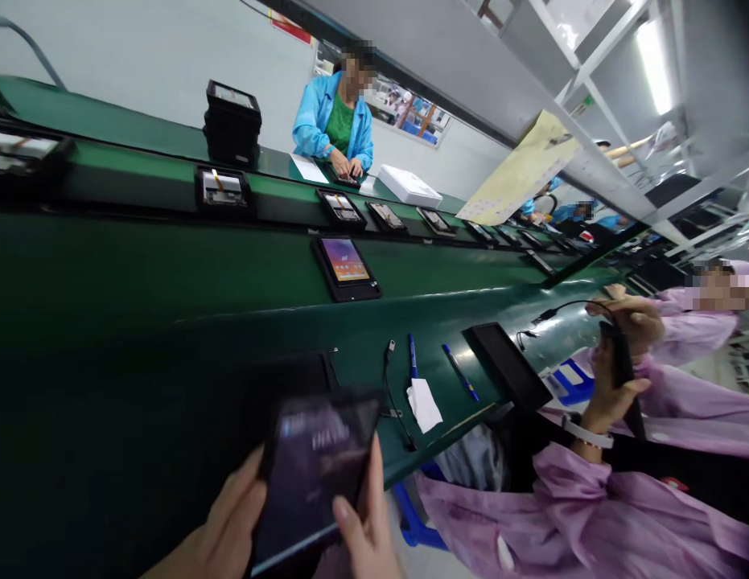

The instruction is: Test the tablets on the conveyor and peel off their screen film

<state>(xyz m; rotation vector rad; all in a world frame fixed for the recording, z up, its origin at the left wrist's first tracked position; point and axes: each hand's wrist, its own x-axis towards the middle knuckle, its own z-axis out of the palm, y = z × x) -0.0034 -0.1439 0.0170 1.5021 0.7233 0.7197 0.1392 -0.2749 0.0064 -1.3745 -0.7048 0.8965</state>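
Down at six o'clock, I hold a dark tablet (317, 474) in both hands above the near edge of the green tabletop (138, 322). My left hand (220, 527) grips its left side, wrist cut off by the frame; my right hand (362, 527) closes on its lower right corner, thumb on the glass. Its screen glows faintly, the writing too blurred to read, and its bottom edge runs out of view.

At twelve o'clock from it, a second tablet (346, 267) lies lit on the belt, showing orange and purple. Toward two o'clock lie a cable (393, 394), a white cloth (423, 404) and two blue pens (459, 371), the cloth covering the tip of one.

At three o'clock, a co-worker in a pink coat (579, 507) holds a black device (619, 366) edge-on, its face hidden from me. Far up the line at one o'clock, a person in a blue coat (335, 121) works beside a white box (409, 185); what lies under that person's hands I cannot make out.
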